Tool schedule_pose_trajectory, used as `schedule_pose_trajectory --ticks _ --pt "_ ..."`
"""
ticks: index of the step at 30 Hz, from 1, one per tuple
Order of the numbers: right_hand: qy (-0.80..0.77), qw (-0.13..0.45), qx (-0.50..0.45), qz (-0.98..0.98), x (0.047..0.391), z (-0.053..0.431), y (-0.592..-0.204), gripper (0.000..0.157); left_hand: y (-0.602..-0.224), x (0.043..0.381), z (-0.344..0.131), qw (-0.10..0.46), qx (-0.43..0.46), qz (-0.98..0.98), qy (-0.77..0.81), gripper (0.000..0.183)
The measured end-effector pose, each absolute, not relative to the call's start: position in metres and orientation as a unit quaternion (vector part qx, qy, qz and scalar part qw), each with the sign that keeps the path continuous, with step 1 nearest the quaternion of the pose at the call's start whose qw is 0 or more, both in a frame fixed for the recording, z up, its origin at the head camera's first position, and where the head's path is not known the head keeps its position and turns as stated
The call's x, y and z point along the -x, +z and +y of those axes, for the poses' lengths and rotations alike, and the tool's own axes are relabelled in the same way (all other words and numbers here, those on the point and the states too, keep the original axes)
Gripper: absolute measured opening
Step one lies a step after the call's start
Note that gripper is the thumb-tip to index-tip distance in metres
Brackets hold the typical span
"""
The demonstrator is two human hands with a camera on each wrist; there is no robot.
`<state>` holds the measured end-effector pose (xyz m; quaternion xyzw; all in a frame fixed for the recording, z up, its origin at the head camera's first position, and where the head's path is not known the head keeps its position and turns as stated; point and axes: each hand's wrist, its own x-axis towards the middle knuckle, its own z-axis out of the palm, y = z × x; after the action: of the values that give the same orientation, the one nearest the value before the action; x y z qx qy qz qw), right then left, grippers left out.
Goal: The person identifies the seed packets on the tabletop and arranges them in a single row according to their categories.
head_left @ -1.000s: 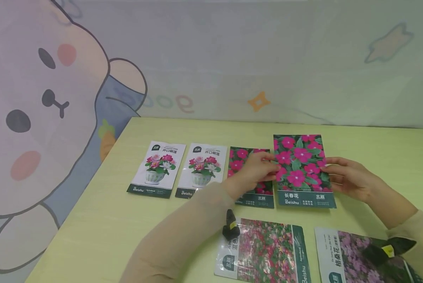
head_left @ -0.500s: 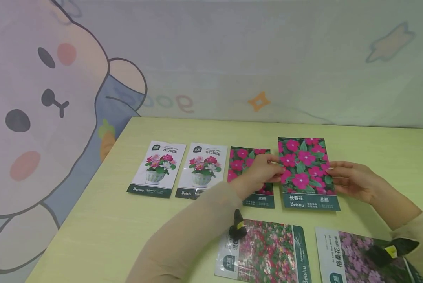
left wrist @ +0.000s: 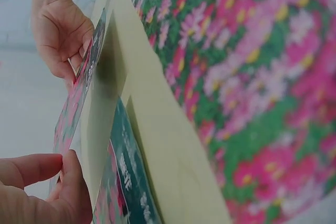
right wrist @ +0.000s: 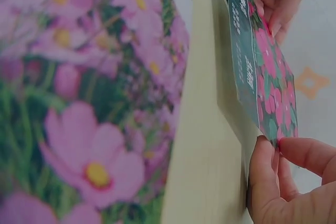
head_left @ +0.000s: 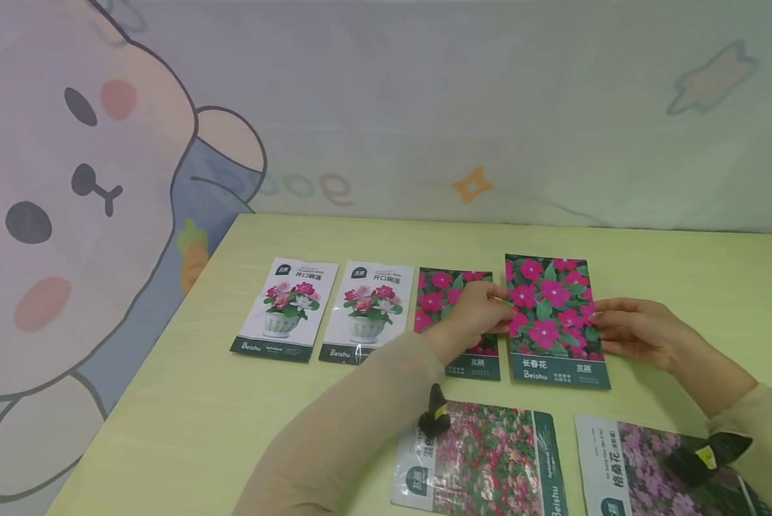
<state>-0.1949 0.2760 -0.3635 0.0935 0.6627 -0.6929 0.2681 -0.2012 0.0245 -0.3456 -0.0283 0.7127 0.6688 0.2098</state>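
Note:
Both hands hold one flower seed packet (head_left: 547, 322) with bright pink blooms and a dark green lower band. My left hand (head_left: 472, 315) pinches its left edge, and my right hand (head_left: 644, 330) pinches the right edge. In the left wrist view the packet (left wrist: 79, 98) is held over the table with a shadow beneath it, both hands gripping opposite sides. The right wrist view shows thumb and fingers of the right hand (right wrist: 294, 177) at its near edge. A matching pink seed packet (head_left: 469, 367) lies just left, partly hidden under the left hand and forearm.
Two white seed packets with potted flowers, one at the left end (head_left: 285, 308) and another beside it (head_left: 368, 304), lie in the same row. Nearer lie a mixed-flower packet (head_left: 489, 459) and a purple-flower packet (head_left: 650, 466), partly covered by the wrist straps. A printed cloth (head_left: 386, 107) hangs behind the table.
The held packet has moved slightly right and then down toward the near side, with both hands moving along. The other packets have stayed where they were.

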Motion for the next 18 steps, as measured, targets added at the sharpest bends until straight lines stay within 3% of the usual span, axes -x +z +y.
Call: schedule_pose_trajectory --ticks 18 --pt "-0.691 0.260 -0.088 0.669 0.1967 0.2720 -0.3650 0.023 -0.3526 0.1958 0.0273 0.124 0.015 0.769 0.627 0.032"
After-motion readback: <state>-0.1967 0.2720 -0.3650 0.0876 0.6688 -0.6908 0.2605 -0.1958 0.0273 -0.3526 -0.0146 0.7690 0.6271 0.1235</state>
